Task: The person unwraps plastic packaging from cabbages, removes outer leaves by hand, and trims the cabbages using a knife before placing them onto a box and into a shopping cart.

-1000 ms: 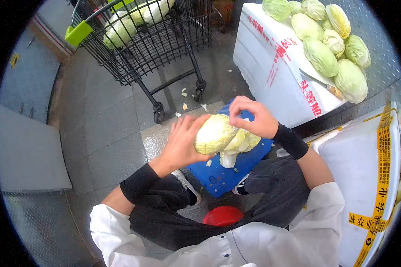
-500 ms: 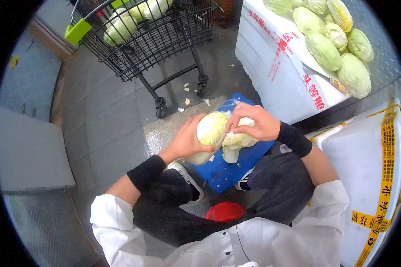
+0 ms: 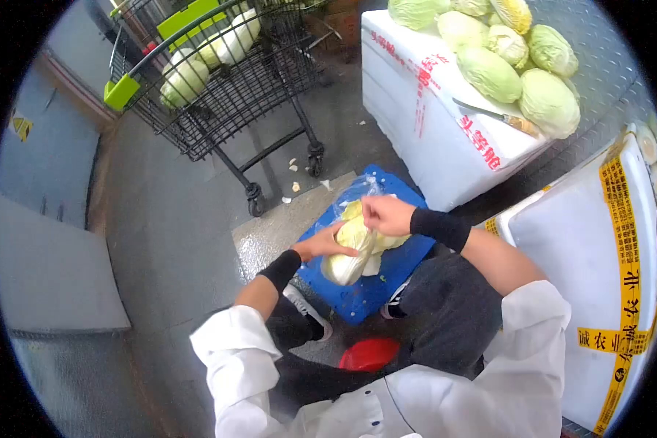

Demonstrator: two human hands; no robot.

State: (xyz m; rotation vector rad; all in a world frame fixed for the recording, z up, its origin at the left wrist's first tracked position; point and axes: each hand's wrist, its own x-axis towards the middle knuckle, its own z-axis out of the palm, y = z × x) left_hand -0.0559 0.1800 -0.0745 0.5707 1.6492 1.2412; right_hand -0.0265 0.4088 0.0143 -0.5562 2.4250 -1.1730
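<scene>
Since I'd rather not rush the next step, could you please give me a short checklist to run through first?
1. Left grip has hold of the cabbage: ok, fingers and thumb are around it.
2. Right grip has hold of something: cannot tell; its fingertips are at the cabbage, but what lies between them is unclear.
3. Knife away from both hands: ok, it lies on the white box.
4. Blue platform free of loose leaves: not ok, some pale leaves lie beside the held cabbage.
5. Floor free of scraps: not ok, small pale pieces lie near the cart wheels.
</scene>
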